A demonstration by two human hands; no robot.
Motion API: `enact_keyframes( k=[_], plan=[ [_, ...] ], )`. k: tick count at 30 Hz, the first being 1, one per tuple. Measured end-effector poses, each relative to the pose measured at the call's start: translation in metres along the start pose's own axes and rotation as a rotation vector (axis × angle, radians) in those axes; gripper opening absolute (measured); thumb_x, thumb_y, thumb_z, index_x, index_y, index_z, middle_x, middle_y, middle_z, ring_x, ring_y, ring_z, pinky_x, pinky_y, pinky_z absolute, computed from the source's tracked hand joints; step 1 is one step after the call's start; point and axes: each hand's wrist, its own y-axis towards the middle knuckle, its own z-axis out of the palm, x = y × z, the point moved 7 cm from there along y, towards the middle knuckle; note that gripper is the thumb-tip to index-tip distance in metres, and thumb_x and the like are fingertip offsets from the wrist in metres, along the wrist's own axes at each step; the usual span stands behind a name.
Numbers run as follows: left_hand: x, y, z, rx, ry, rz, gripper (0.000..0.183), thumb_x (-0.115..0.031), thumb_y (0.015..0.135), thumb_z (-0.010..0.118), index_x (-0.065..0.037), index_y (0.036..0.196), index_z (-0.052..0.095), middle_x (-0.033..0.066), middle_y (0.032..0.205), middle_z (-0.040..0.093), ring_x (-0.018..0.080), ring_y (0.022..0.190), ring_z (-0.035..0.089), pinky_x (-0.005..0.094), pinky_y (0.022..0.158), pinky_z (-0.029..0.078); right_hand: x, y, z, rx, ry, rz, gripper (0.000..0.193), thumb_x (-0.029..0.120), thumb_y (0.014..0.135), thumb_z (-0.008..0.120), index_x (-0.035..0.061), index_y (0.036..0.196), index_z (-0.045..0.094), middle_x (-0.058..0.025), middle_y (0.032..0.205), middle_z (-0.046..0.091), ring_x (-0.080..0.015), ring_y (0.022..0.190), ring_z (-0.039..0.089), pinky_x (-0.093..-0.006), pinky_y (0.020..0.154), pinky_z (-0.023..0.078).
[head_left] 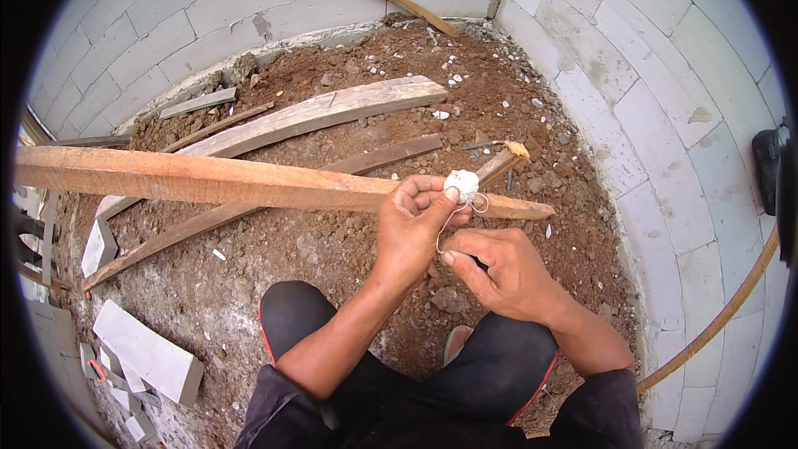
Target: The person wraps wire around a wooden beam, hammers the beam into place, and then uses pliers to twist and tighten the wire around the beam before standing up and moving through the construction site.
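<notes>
Between left fingers (421,185) (near tips), string bundle (461,182).

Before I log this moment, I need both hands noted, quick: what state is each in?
Left hand: closed, holding the white string bundle.
Right hand: closed, pinching the thin string.

Dark sleeves (283,411) and black trousers (507,370) (edged with red piping (264,334)) are worn.
</notes>
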Motion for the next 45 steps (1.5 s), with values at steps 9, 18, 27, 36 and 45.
enact_keyframes(
  k=[9, 18, 27, 36, 45],
  plan=[
    [-0.010, 0.014, -0.016, 0.014, -0.091, -0.019, 0.020, -0.009, 0.094, 0.065, 0.002, 0.109, 0.057, 0.0138, 0.101, 0.068, 0.0218, 0.088, 0.071, 0.0339, 0.080, 0.060, -0.076, -0.057, -0.054, -0.294, 0.168, 0.333, 0.017, 0.014, 0.092, 0.060, 0.0008, 0.082, 0.064, -0.0035, 0.063, 0.052, -0.0110, 0.057, 0.049, -0.0287, 0.053, 0.037],
    [0.013, 0.006, 0.013, 0.227, -0.172, -0.194, 0.024, -0.011, 0.094, 0.066, -0.001, 0.116, 0.059, 0.0080, 0.110, 0.067, 0.0156, 0.097, 0.065, 0.0317, 0.083, 0.057, -0.126, -0.026, -0.083, -0.489, 0.228, 0.306, 0.021, 0.015, 0.094, 0.059, 0.0000, 0.080, 0.065, 0.0017, 0.070, 0.054, -0.0048, 0.064, 0.045, -0.0255, 0.057, 0.035],
    [0.036, 0.003, 0.050, 0.330, -0.313, -0.225, 0.026, -0.010, 0.096, 0.062, 0.001, 0.120, 0.057, 0.0086, 0.106, 0.066, 0.0139, 0.090, 0.065, 0.0265, 0.079, 0.056, -0.151, -0.003, -0.022, -0.058, 0.249, 0.294, 0.023, 0.018, 0.092, 0.061, -0.0043, 0.092, 0.066, -0.0064, 0.072, 0.064, -0.0132, 0.069, 0.057, -0.0325, 0.064, 0.046],
    [0.030, 0.014, 0.041, 0.247, -0.314, -0.193, 0.035, -0.007, 0.098, 0.059, 0.001, 0.131, 0.051, 0.0088, 0.105, 0.065, 0.0129, 0.088, 0.066, 0.0254, 0.079, 0.057, -0.117, -0.007, -0.025, 0.082, -0.119, 0.178, 0.021, 0.018, 0.088, 0.060, 0.0009, 0.098, 0.066, -0.0233, 0.079, 0.066, -0.0444, 0.075, 0.064, -0.0492, 0.072, 0.051],
    [0.027, 0.013, 0.036, 0.270, -0.138, -0.204, 0.033, -0.002, 0.096, 0.059, 0.001, 0.128, 0.051, 0.0107, 0.107, 0.066, 0.0146, 0.085, 0.066, 0.0274, 0.075, 0.058, -0.108, -0.002, -0.019, 0.024, -0.323, 0.085, 0.016, 0.012, 0.085, 0.061, 0.0025, 0.097, 0.067, -0.0177, 0.093, 0.068, -0.0396, 0.082, 0.064, -0.0479, 0.071, 0.052]
  ],
)
